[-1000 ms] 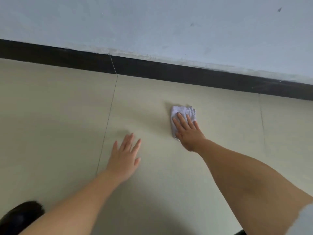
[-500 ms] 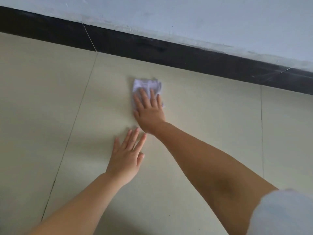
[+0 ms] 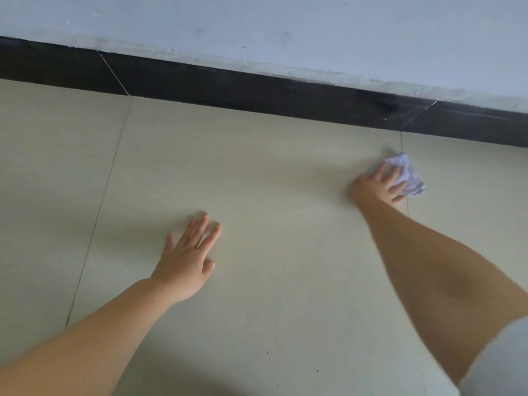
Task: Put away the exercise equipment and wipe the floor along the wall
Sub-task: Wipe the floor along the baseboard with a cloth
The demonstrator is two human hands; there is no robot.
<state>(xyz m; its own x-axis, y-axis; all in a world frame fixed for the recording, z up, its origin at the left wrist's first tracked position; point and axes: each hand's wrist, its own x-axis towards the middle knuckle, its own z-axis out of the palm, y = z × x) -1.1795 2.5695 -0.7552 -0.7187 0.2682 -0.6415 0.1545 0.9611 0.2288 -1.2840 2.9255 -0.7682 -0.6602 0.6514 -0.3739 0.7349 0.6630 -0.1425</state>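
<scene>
A crumpled pale lilac cloth (image 3: pixel 408 175) lies on the beige tiled floor (image 3: pixel 271 181), close to the black skirting board (image 3: pixel 257 92) at the foot of the white wall (image 3: pixel 285 24). My right hand (image 3: pixel 377 187) presses flat on the cloth, fingers spread over it, at a tile joint on the right. My left hand (image 3: pixel 188 252) rests flat on the bare floor nearer to me, fingers apart, holding nothing. No exercise equipment is in view.
Tile joints run toward the wall at the left (image 3: pixel 105 195) and under the cloth at the right. A few dark specks (image 3: pixel 267 352) dot the floor near the bottom. A light sleeve (image 3: pixel 503 361) covers my right upper arm.
My right hand has slid the cloth far to the right along the wall, from beside my left hand to the right tile joint. My left hand stays planted on the floor.
</scene>
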